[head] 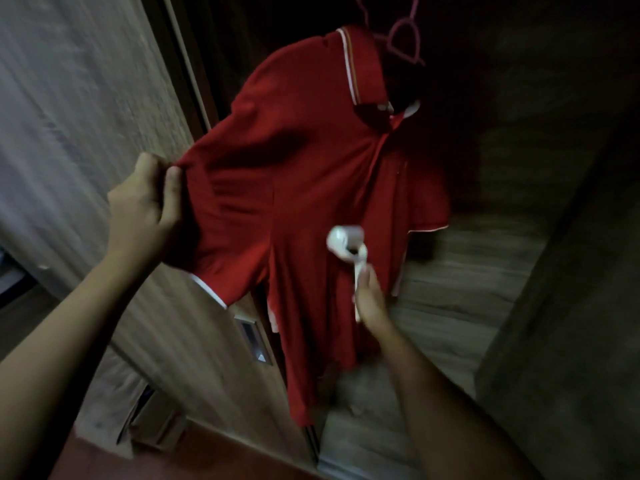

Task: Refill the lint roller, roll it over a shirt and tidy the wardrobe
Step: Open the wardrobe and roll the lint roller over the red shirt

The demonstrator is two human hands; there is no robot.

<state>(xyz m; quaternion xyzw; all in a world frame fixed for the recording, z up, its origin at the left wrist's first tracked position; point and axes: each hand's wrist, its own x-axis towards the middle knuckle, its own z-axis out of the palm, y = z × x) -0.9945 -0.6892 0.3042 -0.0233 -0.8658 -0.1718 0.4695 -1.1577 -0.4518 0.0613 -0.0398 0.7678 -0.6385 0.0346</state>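
Observation:
A red polo shirt (304, 174) with a white-trimmed collar hangs on a pink hanger (403, 39) inside the dark wardrobe. My left hand (145, 209) grips the shirt's left sleeve and holds it stretched out to the left. My right hand (372, 299) grips the white handle of the lint roller (346, 242), whose white roll lies against the shirt's front, a little below the chest. The whole view is blurred by motion.
A wooden wardrobe door (86, 116) with a recessed metal handle (254, 339) stands at the left, just behind the stretched sleeve. Wooden wardrobe panels (519, 271) lie behind and right of the shirt. A cardboard box (152, 420) sits low at the left.

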